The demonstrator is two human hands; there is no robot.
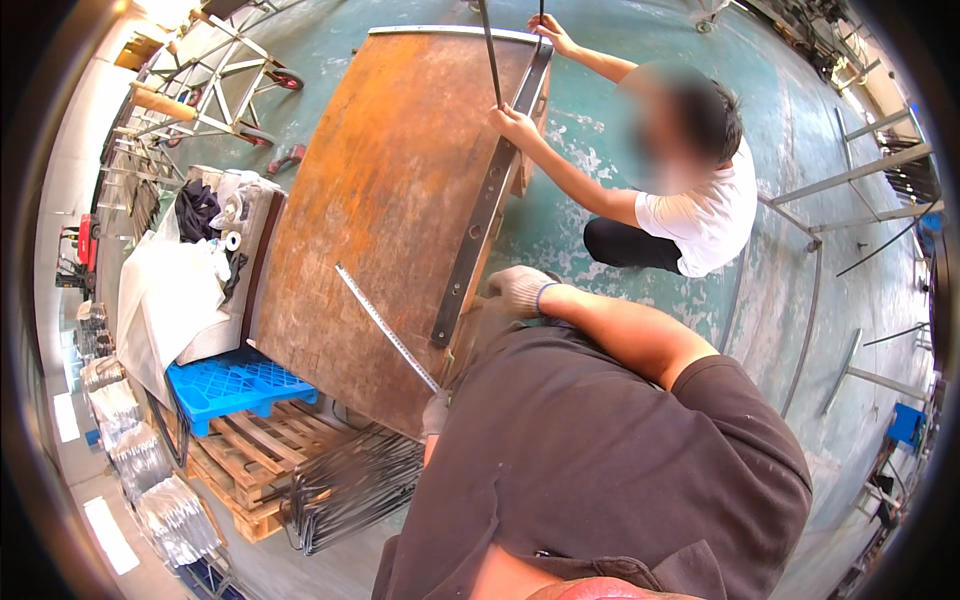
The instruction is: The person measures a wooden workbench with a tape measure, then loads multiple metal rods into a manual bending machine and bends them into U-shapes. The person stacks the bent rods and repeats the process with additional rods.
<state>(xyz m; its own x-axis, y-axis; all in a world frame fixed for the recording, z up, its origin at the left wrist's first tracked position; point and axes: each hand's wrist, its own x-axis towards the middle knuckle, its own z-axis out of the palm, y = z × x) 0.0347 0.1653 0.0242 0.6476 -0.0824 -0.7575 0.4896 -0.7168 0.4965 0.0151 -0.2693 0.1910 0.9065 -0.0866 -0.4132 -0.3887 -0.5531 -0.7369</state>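
The gloved right hand [520, 290] closes on the near end of the dark steel bar [488, 205] at the rusty table's [380, 180] right edge; the gloved left hand [435, 412] pinches a tape measure [385, 325] lying diagonally across the plate. The co-worker's hands [515, 125] steady the far end; an uneven pull could skew the bar off the edge, pinching fingers.

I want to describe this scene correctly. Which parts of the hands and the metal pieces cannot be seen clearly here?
Head view only:
- Left hand: mostly behind the dark shirt; grip on the steel ruler unclear.
- Right hand: gloved, at the flat bar; its fingers are turned away, so contact is unclear.
- Thin rods under the co-worker's hands: cut by the top edge.
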